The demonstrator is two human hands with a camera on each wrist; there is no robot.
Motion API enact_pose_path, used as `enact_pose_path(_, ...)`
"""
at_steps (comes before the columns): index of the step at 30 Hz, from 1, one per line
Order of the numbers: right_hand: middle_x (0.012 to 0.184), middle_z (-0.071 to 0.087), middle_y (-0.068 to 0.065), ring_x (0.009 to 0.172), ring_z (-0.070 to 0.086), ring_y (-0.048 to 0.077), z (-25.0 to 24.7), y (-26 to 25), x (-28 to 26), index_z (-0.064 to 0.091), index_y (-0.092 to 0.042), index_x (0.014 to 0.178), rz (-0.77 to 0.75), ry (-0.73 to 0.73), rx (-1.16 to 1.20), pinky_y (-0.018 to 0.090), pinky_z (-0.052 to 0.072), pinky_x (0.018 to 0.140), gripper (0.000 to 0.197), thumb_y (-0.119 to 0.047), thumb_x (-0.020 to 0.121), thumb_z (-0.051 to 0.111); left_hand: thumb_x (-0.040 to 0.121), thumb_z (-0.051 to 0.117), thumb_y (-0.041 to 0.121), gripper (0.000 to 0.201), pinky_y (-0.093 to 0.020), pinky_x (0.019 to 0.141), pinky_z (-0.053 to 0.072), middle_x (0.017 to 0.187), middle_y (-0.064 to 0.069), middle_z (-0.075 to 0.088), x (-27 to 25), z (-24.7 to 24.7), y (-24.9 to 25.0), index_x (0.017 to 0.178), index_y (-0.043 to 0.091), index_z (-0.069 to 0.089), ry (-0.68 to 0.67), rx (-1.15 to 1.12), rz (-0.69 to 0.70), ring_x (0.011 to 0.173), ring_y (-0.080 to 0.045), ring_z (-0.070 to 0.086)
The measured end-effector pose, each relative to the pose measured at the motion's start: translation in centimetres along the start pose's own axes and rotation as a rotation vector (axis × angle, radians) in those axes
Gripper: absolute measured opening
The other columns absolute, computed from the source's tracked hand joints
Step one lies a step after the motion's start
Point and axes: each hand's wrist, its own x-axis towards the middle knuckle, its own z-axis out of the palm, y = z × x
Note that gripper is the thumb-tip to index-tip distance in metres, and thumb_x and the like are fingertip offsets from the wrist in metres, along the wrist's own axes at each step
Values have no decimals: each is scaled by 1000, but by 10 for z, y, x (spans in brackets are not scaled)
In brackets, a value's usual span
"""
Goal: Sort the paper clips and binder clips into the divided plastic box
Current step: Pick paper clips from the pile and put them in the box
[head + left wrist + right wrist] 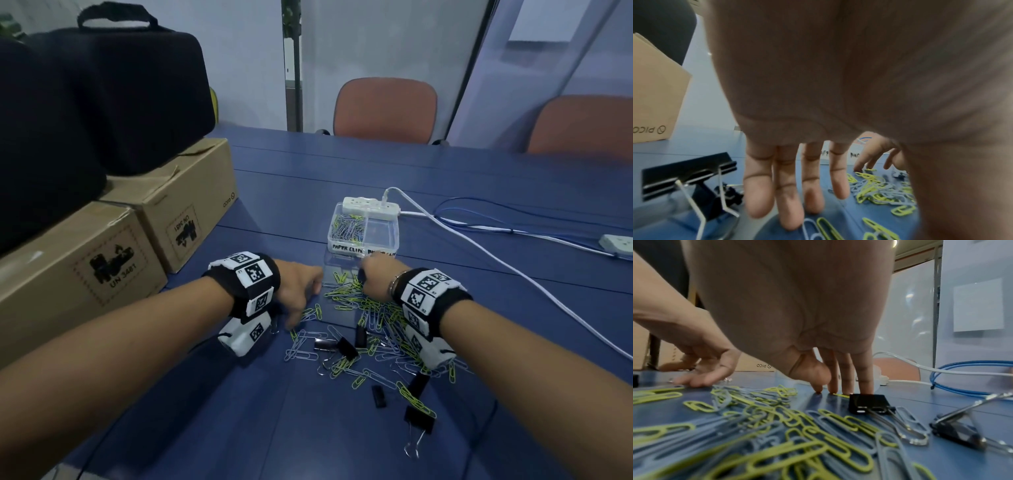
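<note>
R fingers (865, 378) straight, tips touching binder clip (869, 403); L fingers (789, 186) spread, holding nothing.

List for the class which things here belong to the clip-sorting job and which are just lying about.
Job: paper clips; binder clips; divided plastic box.

Lying about: cardboard boxes; black case; power strip; cables; chairs.

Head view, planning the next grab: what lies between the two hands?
Yellow and grey paper clips on the blue table, between left hand and right hand.
</note>
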Motion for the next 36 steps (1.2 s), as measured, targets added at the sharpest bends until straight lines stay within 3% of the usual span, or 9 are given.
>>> enact_pose_path(5, 113, 64, 16, 101, 62, 32, 3, -15, -14, 64, -6, 113, -50, -17, 35, 39, 57, 84, 33, -9, 84, 49, 42, 100, 31, 100, -42, 85, 56, 117, 2, 44, -6, 8, 11, 116, 30, 33, -13, 127, 87, 103, -22, 56)
enact_pose_path(11, 116, 64, 11, 107, 62, 32, 4, -18, -28, 61, -15, 121, -92, -3, 108, 40, 55, 86, 42, -7, 83, 47, 51, 97, 17, 93, -38, 75, 57, 116, -3, 59, -12, 9, 13, 121, 20, 35, 77, -68, 115, 93, -22, 61)
enact_pose_path(16, 141, 46, 11, 130, 46, 32, 8, -14, -23, 45, -21, 143, -99, -1, 151, 46, 45, 103, 58, -10, 86, 46, 34, 92, 63, 116, -43, 98, 49, 123, 3, 43, -28, 25, 18, 127, 25, 34, 34, 181, 47, 112, -21, 51)
enact_pose_path(19, 142, 45, 10, 131, 44, 33, 11, -20, -22, 46, -23, 141, -108, -42, 116, 47, 43, 105, 58, -12, 84, 46, 39, 96, 55, 108, -41, 93, 51, 120, -1, 46, -25, 28, 19, 124, 19, 38, 80, 167, 47, 105, -22, 52)
enact_pose_path(23, 124, 52, 12, 118, 52, 34, 9, -21, -21, 57, -16, 121, -107, -33, 113, 41, 48, 95, 41, -8, 83, 47, 53, 97, 37, 79, -30, 75, 49, 105, -3, 61, -21, 13, 9, 115, 13, 54, 108, 90, 61, 88, -20, 55)
enact_pose_path(27, 135, 57, 8, 123, 53, 27, 6, -14, -18, 54, -18, 137, -112, 23, 204, 35, 49, 96, 55, -4, 84, 48, 55, 96, 29, 65, -31, 75, 54, 95, 5, 62, -16, 11, 1, 108, 19, 61, 198, 3, 70, 86, -18, 60)
enact_pose_path(30, 145, 45, 8, 131, 46, 28, 8, -10, -12, 42, -21, 147, -127, 11, 184, 38, 45, 103, 65, -15, 83, 57, 56, 94, 33, 64, -30, 72, 54, 97, 6, 61, -14, 13, 0, 109, 22, 60, 230, 29, 78, 86, -18, 60)
enact_pose_path(33, 155, 31, 6, 140, 33, 31, 13, -13, -6, 26, -22, 154, -130, -62, 41, 46, 38, 111, 88, -47, 80, 68, 58, 90, 38, 65, -26, 68, 47, 98, 6, 58, -11, 15, 5, 113, 22, 60, 243, 121, 100, 88, -17, 57)
enact_pose_path(36, 145, 40, 9, 132, 39, 34, 15, -19, -3, 41, -18, 144, -126, -89, -110, 48, 42, 104, 88, -67, 75, 66, 61, 87, 35, 47, -23, 55, 41, 86, 6, 59, -9, 12, 10, 98, 22, 61, 271, 159, 111, 79, -18, 57)
